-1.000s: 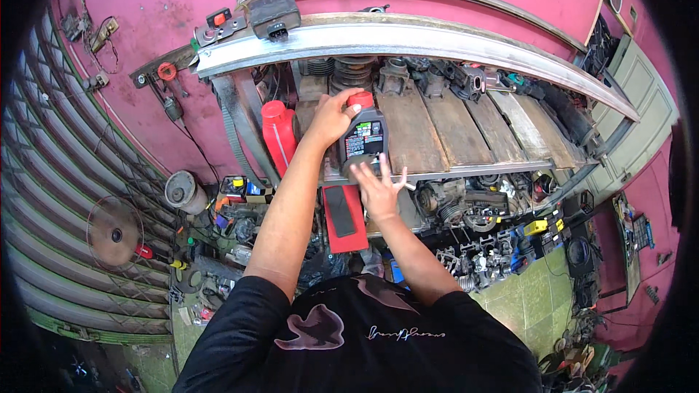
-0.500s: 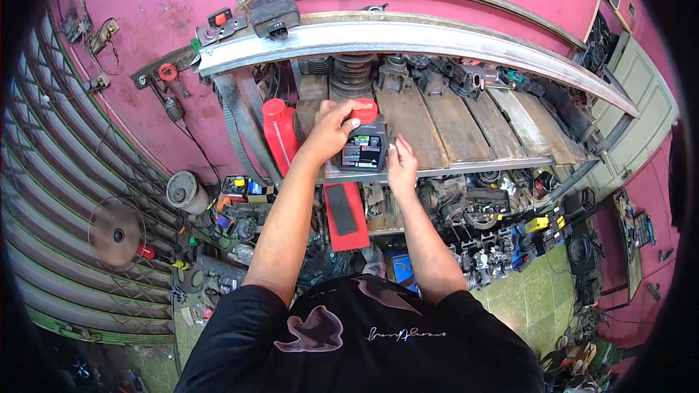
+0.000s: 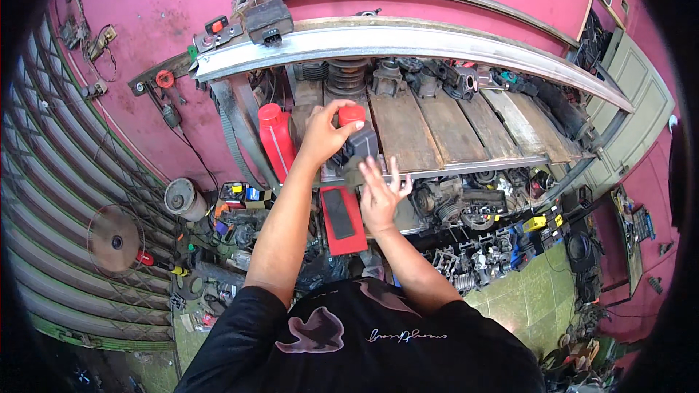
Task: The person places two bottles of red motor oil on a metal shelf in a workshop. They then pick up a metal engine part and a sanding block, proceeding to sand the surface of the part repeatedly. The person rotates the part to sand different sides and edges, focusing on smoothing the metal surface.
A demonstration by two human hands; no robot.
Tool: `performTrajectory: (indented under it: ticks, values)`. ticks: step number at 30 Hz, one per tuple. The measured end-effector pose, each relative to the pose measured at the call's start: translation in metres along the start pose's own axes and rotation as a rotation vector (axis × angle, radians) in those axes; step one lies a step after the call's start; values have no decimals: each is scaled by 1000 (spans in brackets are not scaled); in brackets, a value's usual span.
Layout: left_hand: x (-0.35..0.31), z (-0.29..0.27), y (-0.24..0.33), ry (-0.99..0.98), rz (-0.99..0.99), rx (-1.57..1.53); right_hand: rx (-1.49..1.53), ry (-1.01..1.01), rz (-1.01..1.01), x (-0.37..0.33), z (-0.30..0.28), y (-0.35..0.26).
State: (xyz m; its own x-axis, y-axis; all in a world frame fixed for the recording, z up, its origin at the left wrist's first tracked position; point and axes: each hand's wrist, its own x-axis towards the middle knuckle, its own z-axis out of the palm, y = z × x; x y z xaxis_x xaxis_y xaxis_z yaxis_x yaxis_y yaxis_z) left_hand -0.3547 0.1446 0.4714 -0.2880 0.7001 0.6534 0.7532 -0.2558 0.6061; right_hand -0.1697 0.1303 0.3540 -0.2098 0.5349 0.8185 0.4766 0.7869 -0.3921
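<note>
A dark grey oil bottle [image 3: 362, 143] with a red cap [image 3: 352, 114] is at the front left of the wooden shelf [image 3: 408, 135]. My left hand [image 3: 324, 135] is closed round its upper part, with the thumb by the cap. The bottle's narrow side faces me, and its lower end is blurred. Just to the right of that lower end, my right hand [image 3: 381, 200] has its fingers spread, holding nothing. Whether its fingertips touch the bottle I cannot tell. Left of my left hand stands a red bottle [image 3: 277, 143] with a red cap.
A metal rail [image 3: 408, 45] runs across above the shelf. Used engine parts line the shelf's back, including a finned cylinder [image 3: 347, 76]. Below the shelf edge are a red panel with a dark strip [image 3: 338, 215] and many loose metal parts. A fan [image 3: 116, 240] stands at left.
The bottle has turned, so its label no longer faces me. My right hand has moved down and left and spread its fingers; my left hand stays at the bottle's top.
</note>
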Motion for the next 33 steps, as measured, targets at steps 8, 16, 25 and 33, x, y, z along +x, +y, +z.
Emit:
performTrajectory:
  ticks: [8, 16, 25, 33]
  values:
    - [-5, 7, 11, -58, -42, -7, -21, 31, 184, -11, 34, 43]
    - [-42, 12, -2, 116, -162, 62, 227, -28, 635, 30, 3, 44]
    - [-83, 31, 3, 155, -134, 312, 67, -146, 379, 85, -10, -30]
    - [-82, 34, 7, 172, -166, 276, -81, -92, -140, 71, -27, -14]
